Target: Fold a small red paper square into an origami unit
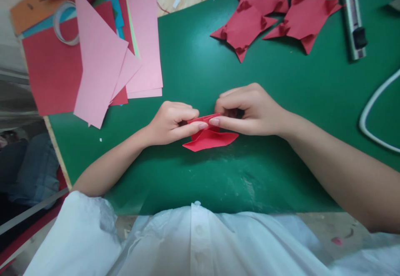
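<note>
Both hands pinch a small folded red paper piece (210,136) at the middle of the green cutting mat (193,59): the left hand (171,122) closes thumb and fingers on its left top edge, the right hand (246,109) on its right top edge, fingertips nearly meeting. The piece's lower flap rests on the mat just below the grip. Bare mat lies open on all sides of the grip, with pink paper sheets (103,63) well off up-left and finished red folded paper shapes (268,18) well off up-right.

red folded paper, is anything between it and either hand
Nothing visible. The left hand and right hand both pinch the red folded paper directly at its top edge, fingertips meeting over it on the green mat. The other folded red pieces lie apart, farther up the mat.
</note>
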{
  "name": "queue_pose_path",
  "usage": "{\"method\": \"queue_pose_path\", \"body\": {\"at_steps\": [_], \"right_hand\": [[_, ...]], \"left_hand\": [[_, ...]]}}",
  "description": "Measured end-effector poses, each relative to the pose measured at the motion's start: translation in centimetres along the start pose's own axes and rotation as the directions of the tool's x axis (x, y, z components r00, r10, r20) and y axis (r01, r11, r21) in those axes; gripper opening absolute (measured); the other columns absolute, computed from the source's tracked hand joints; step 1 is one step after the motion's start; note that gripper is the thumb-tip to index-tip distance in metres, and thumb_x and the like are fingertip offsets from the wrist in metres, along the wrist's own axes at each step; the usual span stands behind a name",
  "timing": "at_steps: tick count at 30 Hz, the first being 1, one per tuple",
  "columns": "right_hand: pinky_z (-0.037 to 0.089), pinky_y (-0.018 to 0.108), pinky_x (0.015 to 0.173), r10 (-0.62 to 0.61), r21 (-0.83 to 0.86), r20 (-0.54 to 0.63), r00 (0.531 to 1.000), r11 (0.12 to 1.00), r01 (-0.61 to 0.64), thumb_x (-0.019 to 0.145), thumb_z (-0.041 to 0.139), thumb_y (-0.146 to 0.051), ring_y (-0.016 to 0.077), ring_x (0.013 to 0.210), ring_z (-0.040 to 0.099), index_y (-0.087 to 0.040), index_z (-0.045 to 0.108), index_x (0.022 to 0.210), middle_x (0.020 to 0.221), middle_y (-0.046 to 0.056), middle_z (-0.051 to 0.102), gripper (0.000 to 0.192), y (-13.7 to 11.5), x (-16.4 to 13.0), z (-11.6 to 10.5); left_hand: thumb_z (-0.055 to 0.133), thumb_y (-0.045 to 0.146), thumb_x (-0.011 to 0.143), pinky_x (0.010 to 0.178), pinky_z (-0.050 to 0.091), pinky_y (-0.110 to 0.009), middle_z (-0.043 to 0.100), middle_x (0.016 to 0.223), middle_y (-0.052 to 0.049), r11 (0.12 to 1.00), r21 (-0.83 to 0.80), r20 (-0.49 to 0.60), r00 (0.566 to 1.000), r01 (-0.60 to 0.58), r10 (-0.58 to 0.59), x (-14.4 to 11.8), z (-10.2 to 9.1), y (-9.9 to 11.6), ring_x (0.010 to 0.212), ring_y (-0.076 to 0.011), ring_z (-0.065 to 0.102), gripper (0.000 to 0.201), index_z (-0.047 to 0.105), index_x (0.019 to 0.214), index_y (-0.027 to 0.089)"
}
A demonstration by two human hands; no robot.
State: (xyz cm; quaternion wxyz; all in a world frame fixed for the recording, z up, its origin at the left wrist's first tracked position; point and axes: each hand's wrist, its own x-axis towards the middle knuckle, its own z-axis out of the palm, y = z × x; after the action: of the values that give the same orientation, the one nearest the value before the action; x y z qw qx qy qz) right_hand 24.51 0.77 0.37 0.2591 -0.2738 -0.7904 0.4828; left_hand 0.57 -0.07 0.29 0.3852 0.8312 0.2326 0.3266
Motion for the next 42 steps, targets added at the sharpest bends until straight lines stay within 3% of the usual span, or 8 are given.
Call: {"method": "queue_pose_path", "body": {"at_steps": [5, 18, 42], "right_hand": [[0.031, 0.027, 0.060, -0.014, -0.016, 0.012, 1.000, 1.000, 0.014, 0.106, 0.061, -0.056, 0.0076, 0.057, 0.043, -0.018, 0.054, 0.067, 0.058, -0.004, 0.049, 0.055, 0.06, 0.01, -0.03], [0.033, 0.027, 0.062, -0.016, -0.055, 0.023, 1.000, 0.998, 0.018, 0.108, 0.057, -0.041, 0.0089, 0.059, 0.047, -0.018, 0.055, 0.072, 0.061, -0.003, 0.053, 0.042, 0.19, 0.03, 0.03], [0.032, 0.028, 0.064, -0.021, -0.118, 0.040, 0.999, 0.993, 0.025, 0.109, 0.054, -0.043, 0.0100, 0.060, 0.048, -0.019, 0.056, 0.073, 0.062, -0.002, 0.054, 0.044, 0.27, 0.01, 0.13]], "left_hand": [[0.064, 0.037, 0.106, 0.049, 0.024, -0.023, 0.032, 0.051, 0.007, 0.999, -0.028, 0.008, 1.000, 0.029, -0.029, 0.06, -0.02, 0.02, 0.048, -0.0045, 0.035, 0.059, 0.039, 0.057, 0.018], [0.061, 0.024, 0.105, 0.054, 0.028, -0.023, 0.036, 0.055, 0.007, 0.999, 0.038, 0.069, 0.997, -0.025, 0.022, 0.17, -0.24, 0.10, 0.053, -0.0060, 0.039, 0.047, 0.040, 0.064, 0.019], [0.055, 0.029, 0.109, 0.057, 0.033, -0.025, 0.038, 0.055, 0.007, 0.993, 0.117, 0.116, 0.993, -0.025, 0.011, 0.12, -0.27, 0.12, 0.052, -0.0078, 0.040, 0.047, 0.040, 0.065, 0.020]]}}
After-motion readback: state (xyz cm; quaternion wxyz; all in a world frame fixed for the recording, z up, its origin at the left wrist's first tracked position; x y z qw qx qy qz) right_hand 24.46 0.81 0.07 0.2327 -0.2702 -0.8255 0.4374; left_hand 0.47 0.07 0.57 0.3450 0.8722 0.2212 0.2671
